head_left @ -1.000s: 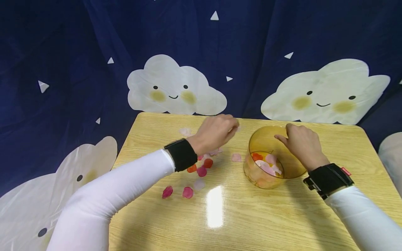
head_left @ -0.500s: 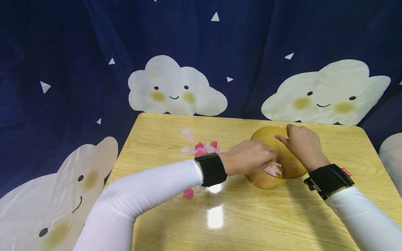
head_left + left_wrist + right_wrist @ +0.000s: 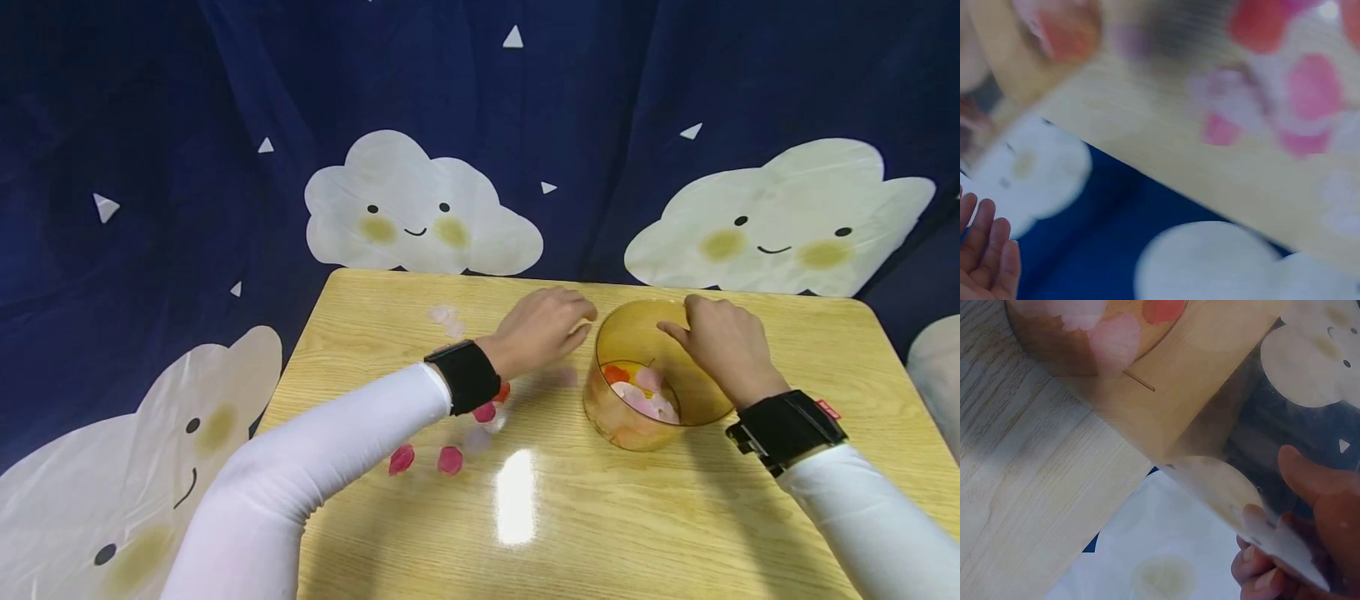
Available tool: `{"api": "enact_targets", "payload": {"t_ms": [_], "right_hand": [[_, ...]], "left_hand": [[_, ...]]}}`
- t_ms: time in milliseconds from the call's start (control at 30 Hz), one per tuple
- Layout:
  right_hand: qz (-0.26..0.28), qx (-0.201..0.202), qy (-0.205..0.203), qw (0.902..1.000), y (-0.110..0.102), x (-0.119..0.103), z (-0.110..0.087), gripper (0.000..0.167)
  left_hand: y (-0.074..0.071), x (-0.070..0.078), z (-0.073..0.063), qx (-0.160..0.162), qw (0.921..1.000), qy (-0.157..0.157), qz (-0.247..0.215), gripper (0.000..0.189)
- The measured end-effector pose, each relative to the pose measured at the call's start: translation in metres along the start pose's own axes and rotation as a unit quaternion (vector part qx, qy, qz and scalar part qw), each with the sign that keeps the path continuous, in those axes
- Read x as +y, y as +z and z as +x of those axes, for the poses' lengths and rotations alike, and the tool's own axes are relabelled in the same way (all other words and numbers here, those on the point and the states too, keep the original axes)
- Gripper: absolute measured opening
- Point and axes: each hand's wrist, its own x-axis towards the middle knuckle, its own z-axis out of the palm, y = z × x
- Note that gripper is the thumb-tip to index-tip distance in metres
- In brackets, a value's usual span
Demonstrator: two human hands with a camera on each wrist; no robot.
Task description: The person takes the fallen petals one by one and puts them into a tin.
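A clear amber round container (image 3: pixel 628 435) stands on the right part of the table, tilted, with pink, white and red petals (image 3: pixel 637 398) at its bottom. My right hand (image 3: pixel 729 343) grips its rim from the right. In the right wrist view the thumb is on the inner side of the wall (image 3: pixel 1147 419), with the fingers curled round the outside. My left hand (image 3: pixel 546 331) is in the air just left of the container, fingers loosely bent and nothing held. Loose petals (image 3: pixel 450 460) lie beneath and in front of the left arm, which hides some of them; pink ones (image 3: pixel 1315 87) show blurred in the left wrist view.
The wooden table (image 3: pixel 600 533) has its far edge against a dark blue curtain (image 3: pixel 585 125) printed with clouds. A few pale petals (image 3: pixel 447 319) lie near the back left. Light glares off the tabletop in front.
My left hand moved right from the petals into the container, then drew back out to the left with its fingers loosened. My right hand stayed on the rim.
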Motion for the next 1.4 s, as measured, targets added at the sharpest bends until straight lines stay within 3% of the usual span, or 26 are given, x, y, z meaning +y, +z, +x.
{"api": "enact_targets", "payload": {"t_ms": [100,233,367,500,667,800,1033,1300,1400], "right_hand": [[-0.002,0.000,0.001,1.0000,-0.001,-0.001,0.000,0.049],[-0.003,0.002,-0.002,1.0000,0.000,-0.001,0.001,0.049],[-0.003,0.002,-0.002,1.0000,0.000,-0.001,0.001,0.049],[-0.002,-0.002,0.001,1.0000,0.000,-0.001,0.001,0.049],[0.001,-0.004,0.003,1.0000,0.001,0.000,0.000,0.049],[0.003,-0.006,0.005,1.0000,0.000,0.000,0.000,0.049],[0.001,-0.005,0.006,1.0000,-0.001,-0.001,0.000,0.049],[0.004,-0.005,0.004,1.0000,-0.001,-0.001,0.000,0.049],[0.006,-0.006,0.004,1.0000,-0.001,-0.001,0.001,0.048]], "left_hand": [[0.007,-0.033,-0.010,0.009,0.9972,-0.072,-0.016,0.021],[0.021,-0.074,-0.027,-0.013,0.9881,-0.153,-0.009,0.022],[0.038,-0.107,-0.049,-0.043,0.9802,-0.193,0.007,0.022],[0.052,-0.128,-0.067,-0.070,0.9745,-0.212,0.019,0.019],[0.063,-0.141,-0.078,-0.096,0.9684,-0.227,0.040,0.017],[0.074,-0.146,-0.083,-0.107,0.9687,-0.214,0.067,0.011],[0.085,-0.146,-0.087,-0.099,0.9683,-0.200,0.113,0.005],[0.070,-0.145,-0.085,-0.132,0.9603,-0.216,0.116,0.010],[0.058,-0.147,-0.080,-0.106,0.9651,-0.211,0.114,0.008]]}}
